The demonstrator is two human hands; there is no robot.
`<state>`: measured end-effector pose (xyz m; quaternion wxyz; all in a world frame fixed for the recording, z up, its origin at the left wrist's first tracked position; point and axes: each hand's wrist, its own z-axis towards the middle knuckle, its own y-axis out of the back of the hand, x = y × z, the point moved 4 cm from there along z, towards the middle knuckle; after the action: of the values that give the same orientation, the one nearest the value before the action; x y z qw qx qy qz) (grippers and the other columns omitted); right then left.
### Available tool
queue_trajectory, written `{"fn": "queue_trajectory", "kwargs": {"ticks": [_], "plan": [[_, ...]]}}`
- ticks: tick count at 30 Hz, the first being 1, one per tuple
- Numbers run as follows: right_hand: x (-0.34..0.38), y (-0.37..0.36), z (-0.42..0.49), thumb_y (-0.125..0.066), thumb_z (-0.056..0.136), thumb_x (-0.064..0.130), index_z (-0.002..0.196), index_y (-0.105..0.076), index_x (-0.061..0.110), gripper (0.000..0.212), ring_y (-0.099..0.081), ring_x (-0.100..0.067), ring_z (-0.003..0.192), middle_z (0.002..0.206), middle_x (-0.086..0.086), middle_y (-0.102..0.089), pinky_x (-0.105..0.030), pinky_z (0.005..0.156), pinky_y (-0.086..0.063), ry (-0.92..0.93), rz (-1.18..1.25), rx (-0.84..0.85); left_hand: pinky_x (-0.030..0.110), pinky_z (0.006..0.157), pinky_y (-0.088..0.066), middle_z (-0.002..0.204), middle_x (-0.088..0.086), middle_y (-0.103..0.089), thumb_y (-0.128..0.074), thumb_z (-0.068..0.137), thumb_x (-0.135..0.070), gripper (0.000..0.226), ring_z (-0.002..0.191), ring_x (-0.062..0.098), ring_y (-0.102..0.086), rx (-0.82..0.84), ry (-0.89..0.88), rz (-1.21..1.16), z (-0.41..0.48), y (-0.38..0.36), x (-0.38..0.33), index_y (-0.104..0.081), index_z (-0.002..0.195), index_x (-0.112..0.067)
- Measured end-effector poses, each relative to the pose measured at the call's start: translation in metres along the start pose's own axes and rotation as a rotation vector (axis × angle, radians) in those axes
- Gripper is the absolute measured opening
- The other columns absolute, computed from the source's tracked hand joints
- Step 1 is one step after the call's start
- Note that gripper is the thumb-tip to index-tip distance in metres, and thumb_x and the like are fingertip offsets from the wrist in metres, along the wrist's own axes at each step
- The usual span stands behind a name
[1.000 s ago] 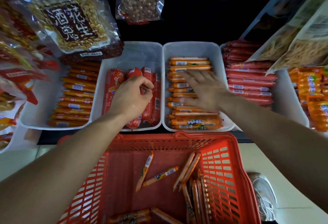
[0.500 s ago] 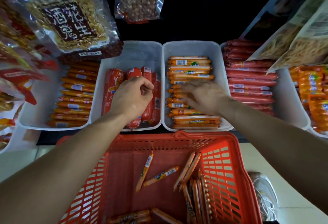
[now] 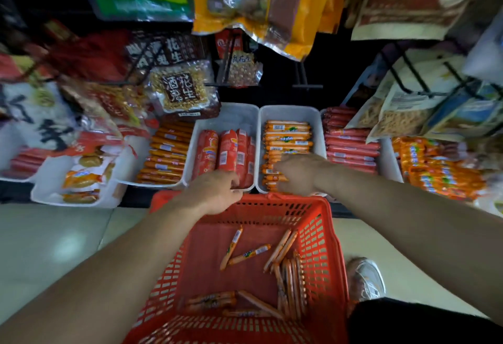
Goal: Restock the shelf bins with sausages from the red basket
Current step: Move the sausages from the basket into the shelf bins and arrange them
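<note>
The red basket stands on the floor below the shelf, with several thin orange sausages loose inside. Above it a white bin holds rows of the same orange sausages. My right hand lies on the front rows of that bin, fingers bent over the sausage ends. My left hand hovers over the basket's far rim, by the front edge of the bin of fat red sausages. Its fingers are loosely curled and nothing shows in them.
Further white bins hold orange sausages on the left and thin red sausages on the right. Hanging snack bags overhang the bins from above. A shoe stands right of the basket on the pale floor.
My left hand has drawn back from the fat red sausages to the basket's rim. My right hand has slid toward the front of the orange bin. The view has pulled back and up.
</note>
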<state>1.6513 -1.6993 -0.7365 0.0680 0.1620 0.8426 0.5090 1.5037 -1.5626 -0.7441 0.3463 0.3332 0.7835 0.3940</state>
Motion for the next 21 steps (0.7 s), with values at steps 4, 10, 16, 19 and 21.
{"fn": "queue_trajectory", "kwargs": {"ticks": [4,10,16,19,21], "plan": [[0.039,-0.033,-0.027,-0.045,0.096,0.044,0.129,-0.057,0.020,0.043,-0.054,-0.031,0.120,0.129,-0.008,-0.054,-0.043,0.092,-0.050,-0.024,0.086,-0.020,0.033,0.092,-0.049,0.113,-0.004,-0.066,-0.059,0.088,-0.046,0.029,0.110,0.020,-0.061,0.048,-0.009,-0.003,-0.046,-0.048,0.003,-0.065,0.110,-0.029],[0.077,-0.149,-0.048,-0.055,0.089,0.036,0.128,-0.057,0.023,0.041,-0.052,-0.032,0.127,0.133,-0.011,-0.055,-0.040,0.104,-0.045,-0.143,0.372,0.081,0.035,0.093,-0.048,0.126,0.010,-0.065,-0.060,0.091,-0.042,0.047,0.117,0.029,-0.061,0.210,0.063,-0.038,-0.080,-0.140,0.020,-0.056,0.132,-0.020],[0.085,-0.261,-0.050,-0.050,0.089,0.045,0.134,-0.049,0.006,0.059,-0.053,-0.046,0.120,0.132,-0.026,-0.050,-0.045,0.100,-0.045,-0.582,0.716,0.084,0.039,0.095,-0.049,0.132,0.017,-0.061,-0.059,0.089,-0.052,0.065,0.119,0.036,-0.059,0.266,0.164,-0.140,-0.079,-0.214,0.055,-0.044,0.141,-0.018],[0.102,-0.301,-0.043,-0.057,0.091,0.046,0.153,-0.024,0.013,0.078,-0.049,-0.043,0.127,0.146,-0.021,-0.039,-0.048,0.099,-0.044,-0.886,0.786,0.048,0.041,0.097,-0.049,0.132,0.018,-0.060,-0.059,0.088,-0.054,0.068,0.121,0.038,-0.058,0.262,0.214,-0.168,-0.067,-0.240,0.075,-0.042,0.143,-0.016],[0.112,-0.312,-0.035,-0.067,0.087,0.038,0.157,-0.008,0.014,0.094,-0.043,-0.041,0.134,0.154,-0.021,-0.029,-0.049,0.103,-0.043,-0.962,0.750,0.089,0.041,0.098,-0.048,0.133,0.017,-0.060,-0.061,0.089,-0.051,0.067,0.121,0.038,-0.058,0.266,0.224,-0.192,-0.060,-0.251,0.084,-0.044,0.143,-0.015]]}}
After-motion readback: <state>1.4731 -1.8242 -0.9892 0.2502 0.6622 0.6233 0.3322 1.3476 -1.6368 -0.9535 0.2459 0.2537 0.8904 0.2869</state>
